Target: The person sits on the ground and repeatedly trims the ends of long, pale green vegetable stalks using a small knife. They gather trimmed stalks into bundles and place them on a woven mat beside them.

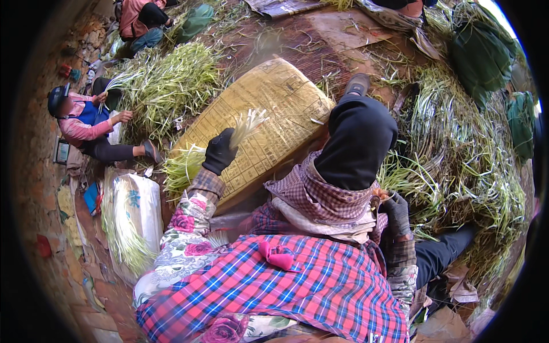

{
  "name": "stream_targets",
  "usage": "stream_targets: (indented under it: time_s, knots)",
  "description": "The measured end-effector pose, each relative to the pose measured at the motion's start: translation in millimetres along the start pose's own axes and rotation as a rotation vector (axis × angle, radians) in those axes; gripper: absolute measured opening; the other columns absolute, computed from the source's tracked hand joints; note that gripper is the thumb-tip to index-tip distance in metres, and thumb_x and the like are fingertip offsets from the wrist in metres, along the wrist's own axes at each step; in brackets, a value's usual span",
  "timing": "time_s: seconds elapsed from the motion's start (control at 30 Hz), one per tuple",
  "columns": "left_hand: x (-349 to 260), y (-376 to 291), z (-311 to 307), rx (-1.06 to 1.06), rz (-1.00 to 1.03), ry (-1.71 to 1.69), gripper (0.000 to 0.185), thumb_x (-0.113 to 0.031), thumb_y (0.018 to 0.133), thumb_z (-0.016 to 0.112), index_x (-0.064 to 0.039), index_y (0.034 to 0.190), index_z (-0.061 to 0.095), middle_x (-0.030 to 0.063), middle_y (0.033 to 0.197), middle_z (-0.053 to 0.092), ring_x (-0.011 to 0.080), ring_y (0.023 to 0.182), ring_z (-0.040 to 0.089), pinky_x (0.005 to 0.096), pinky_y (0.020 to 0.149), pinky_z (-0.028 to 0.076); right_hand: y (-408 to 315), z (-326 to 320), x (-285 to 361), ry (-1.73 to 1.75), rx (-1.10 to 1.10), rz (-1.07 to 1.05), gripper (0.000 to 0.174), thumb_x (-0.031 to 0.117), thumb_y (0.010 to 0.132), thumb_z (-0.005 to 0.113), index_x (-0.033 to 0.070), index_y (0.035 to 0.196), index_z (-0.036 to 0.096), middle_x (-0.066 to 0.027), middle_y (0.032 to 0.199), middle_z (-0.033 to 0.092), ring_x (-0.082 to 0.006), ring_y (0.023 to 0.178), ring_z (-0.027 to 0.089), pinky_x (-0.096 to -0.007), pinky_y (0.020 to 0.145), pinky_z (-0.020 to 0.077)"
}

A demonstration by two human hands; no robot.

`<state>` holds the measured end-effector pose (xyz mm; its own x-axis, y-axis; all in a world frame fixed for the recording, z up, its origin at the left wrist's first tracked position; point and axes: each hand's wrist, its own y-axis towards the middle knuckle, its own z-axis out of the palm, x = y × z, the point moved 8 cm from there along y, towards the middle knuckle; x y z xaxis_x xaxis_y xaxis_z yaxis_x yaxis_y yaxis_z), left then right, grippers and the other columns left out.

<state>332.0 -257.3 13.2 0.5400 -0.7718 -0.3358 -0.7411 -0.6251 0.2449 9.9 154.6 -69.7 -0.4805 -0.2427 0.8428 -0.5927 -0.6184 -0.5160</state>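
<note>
My left hand [221,152], in a dark glove, is shut around a small bunch of pale leafy stalks [248,126], white ends pointing away from me. It is above the near left part of a large block wrapped in yellow printed sheeting [266,128]. Beside that wrist, a pile of yellow-green stalks [182,171] rests at the block's left end. My right hand [395,214], in a grey glove, is low beside my bent knee, close to checked cloth [334,188] and loose green stalks [403,171]. Whether its fingers hold anything is unclear.
A large heap of stalks [463,163] spreads along my right. At left, a seated person [85,115] handles stalks beside another heap [171,85]. Nearer stands a white-wrapped bundle [148,201] with pale stalks [128,231] on it. Green sacks [482,55] stand far right.
</note>
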Motion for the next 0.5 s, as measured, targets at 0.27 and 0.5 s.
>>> stream_targets:
  time_s: [0.27, 0.5]
  knots:
    - [-43.3, 49.3, -10.0, -0.161, 0.413, 0.047, 0.024, -0.003, 0.074, 0.063, -0.008, 0.097, 0.057, 0.0133, 0.085, 0.060, 0.0349, 0.075, 0.062, 0.0398, 0.061, 0.051, 0.5, 0.0, -1.6, -0.034, 0.053, -0.015, 0.019, 0.015, 0.088, 0.060, 0.000, 0.099, 0.065, -0.0035, 0.083, 0.066, -0.0105, 0.072, 0.061, -0.0234, 0.067, 0.0492]
    - [-21.3, 68.7, 38.1, -0.007, 0.161, 0.055, 0.021, -0.008, 0.080, 0.056, -0.015, 0.100, 0.058, 0.0119, 0.092, 0.061, 0.0370, 0.078, 0.061, 0.0445, 0.066, 0.051, 4.1, -6.2, -11.8, -0.061, 0.052, 0.005, 0.018, 0.013, 0.088, 0.059, 0.000, 0.099, 0.065, -0.0045, 0.086, 0.067, -0.0112, 0.074, 0.063, -0.0231, 0.068, 0.0503]
